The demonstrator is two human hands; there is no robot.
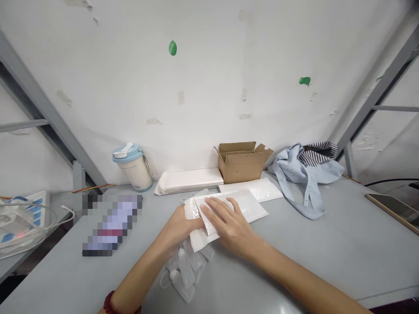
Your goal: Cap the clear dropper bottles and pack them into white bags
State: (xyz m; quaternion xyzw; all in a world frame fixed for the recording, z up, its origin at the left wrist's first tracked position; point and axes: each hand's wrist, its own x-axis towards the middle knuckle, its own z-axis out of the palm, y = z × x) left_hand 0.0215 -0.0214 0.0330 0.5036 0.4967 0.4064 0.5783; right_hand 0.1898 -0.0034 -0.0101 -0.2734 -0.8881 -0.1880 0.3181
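Note:
A white bubble mailer (229, 208) lies on the grey table (327, 253) in front of me. My right hand (229, 222) rests flat on its near end, fingers stretched out and pressing the flap. My left hand (178, 226) is tucked under the mailer's left edge, its fingers hidden by the envelope. Just below both hands lies a heap of clear plastic bags (186, 270) holding small white items.
A second mailer (252, 189) and a stack of white mailers (190, 179) lie further back. An open cardboard box (242, 163), a lidded cup (132, 168), a light blue cloth bag (304, 174), a power strip (22, 213) at left, and a tablet (393, 209) at right.

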